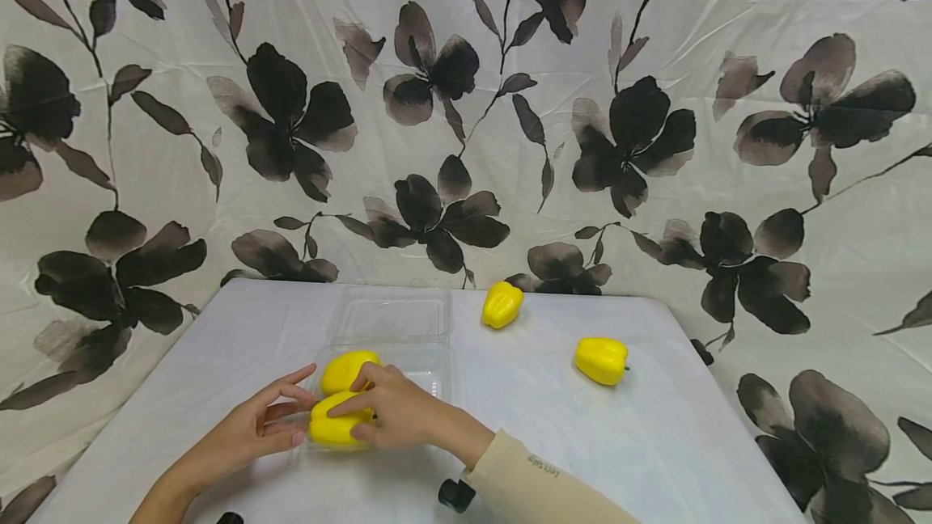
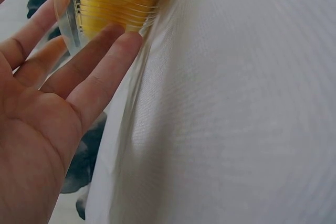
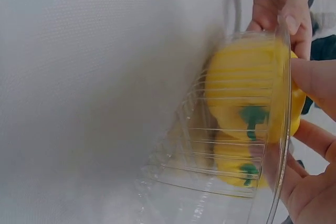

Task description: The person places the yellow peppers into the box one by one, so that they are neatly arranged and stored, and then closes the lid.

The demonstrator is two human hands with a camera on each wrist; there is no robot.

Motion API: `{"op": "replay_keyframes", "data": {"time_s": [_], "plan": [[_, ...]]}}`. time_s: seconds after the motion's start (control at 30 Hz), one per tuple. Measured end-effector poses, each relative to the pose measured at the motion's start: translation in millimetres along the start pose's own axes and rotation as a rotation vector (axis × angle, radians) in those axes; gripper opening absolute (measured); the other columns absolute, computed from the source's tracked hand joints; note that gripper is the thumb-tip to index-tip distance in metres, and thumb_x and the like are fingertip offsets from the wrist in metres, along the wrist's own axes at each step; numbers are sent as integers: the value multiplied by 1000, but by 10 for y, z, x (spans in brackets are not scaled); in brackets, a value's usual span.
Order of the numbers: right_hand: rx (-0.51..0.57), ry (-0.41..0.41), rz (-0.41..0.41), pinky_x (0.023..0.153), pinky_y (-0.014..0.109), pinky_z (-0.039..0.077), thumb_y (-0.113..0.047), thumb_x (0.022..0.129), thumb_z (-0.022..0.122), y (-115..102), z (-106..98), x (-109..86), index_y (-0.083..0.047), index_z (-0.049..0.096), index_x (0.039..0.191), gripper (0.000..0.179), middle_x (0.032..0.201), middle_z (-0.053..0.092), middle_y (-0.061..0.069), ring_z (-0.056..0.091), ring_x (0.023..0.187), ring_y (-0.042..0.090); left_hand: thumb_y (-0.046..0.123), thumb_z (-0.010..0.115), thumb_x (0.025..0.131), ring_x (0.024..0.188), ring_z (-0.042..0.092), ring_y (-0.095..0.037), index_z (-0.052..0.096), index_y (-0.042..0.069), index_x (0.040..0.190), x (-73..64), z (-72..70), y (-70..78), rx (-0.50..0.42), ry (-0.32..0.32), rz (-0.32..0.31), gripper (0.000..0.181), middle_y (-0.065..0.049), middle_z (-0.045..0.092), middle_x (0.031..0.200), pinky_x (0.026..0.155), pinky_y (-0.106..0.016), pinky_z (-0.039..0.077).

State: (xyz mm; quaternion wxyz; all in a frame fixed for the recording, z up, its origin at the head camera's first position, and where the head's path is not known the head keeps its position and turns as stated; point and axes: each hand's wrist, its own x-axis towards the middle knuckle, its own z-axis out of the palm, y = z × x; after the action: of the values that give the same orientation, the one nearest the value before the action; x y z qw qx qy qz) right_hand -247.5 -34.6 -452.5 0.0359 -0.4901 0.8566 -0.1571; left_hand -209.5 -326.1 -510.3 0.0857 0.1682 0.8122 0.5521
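A clear plastic clamshell container [image 1: 425, 382] lies with its lid [image 1: 393, 320] folded back. Two yellow bell peppers sit in its left part: a far one [image 1: 348, 370] and a near one [image 1: 336, 427]. My right hand [image 1: 400, 407] reaches over the container and holds the near pepper from above between thumb and fingers. Green stems [image 3: 254, 116] show through the ribbed wall in the right wrist view. At the container's left side is my left hand [image 1: 265, 419]; its extended fingers touch the outer wall [image 2: 113, 3] in the left wrist view.
Two more yellow bell peppers lie on the white-covered table [image 1: 539, 435]: one near the back edge [image 1: 502, 305], another farther right [image 1: 601, 361]. A flower-printed cloth [image 1: 539, 168] hangs behind the table. A small black object [image 1: 456, 495] is by the right sleeve.
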Motion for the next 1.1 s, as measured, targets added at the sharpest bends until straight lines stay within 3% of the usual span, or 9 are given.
{"op": "replay_keyframes", "data": {"time_s": [0.23, 0.47, 0.87, 1.1], "plan": [[-56, 1, 6, 93, 13, 37, -31, 102, 73, -15, 0, 9, -39, 69, 141, 40, 131, 60, -6, 50, 119, 5, 11, 76, 98, 138, 59, -35, 58, 10, 132, 0, 4, 10, 0, 4, -2, 38, -16, 20, 176, 100, -22, 56], [-45, 0, 37, 90, 12, 38, -32, 101, 75, -28, 16, 4, -41, 70, 140, 40, 131, 59, -8, 48, 116, 6, 12, 76, 98, 139, 54, -48, 58, 11, 132, 3, 5, 24, 0, 1, -9, 38, -16, 19, 176, 100, -22, 56], [-82, 41, 1, 92, 11, 36, -35, 101, 74, -3, 67, -39, -40, 68, 142, 41, 135, 57, -4, 49, 120, 7, 13, 76, 99, 142, 47, -57, 58, 10, 132, 12, 10, 26, -10, -9, -16, 38, -16, 18, 177, 100, -21, 56], [24, 28, 31, 96, 14, 41, -33, 102, 73, 24, 67, -76, -38, 67, 144, 42, 140, 52, -3, 46, 123, 9, 14, 76, 99, 139, 57, -37, 59, 12, 131, 6, 6, 9, 5, -1, -20, 37, -14, 19, 177, 100, -20, 55]]}}
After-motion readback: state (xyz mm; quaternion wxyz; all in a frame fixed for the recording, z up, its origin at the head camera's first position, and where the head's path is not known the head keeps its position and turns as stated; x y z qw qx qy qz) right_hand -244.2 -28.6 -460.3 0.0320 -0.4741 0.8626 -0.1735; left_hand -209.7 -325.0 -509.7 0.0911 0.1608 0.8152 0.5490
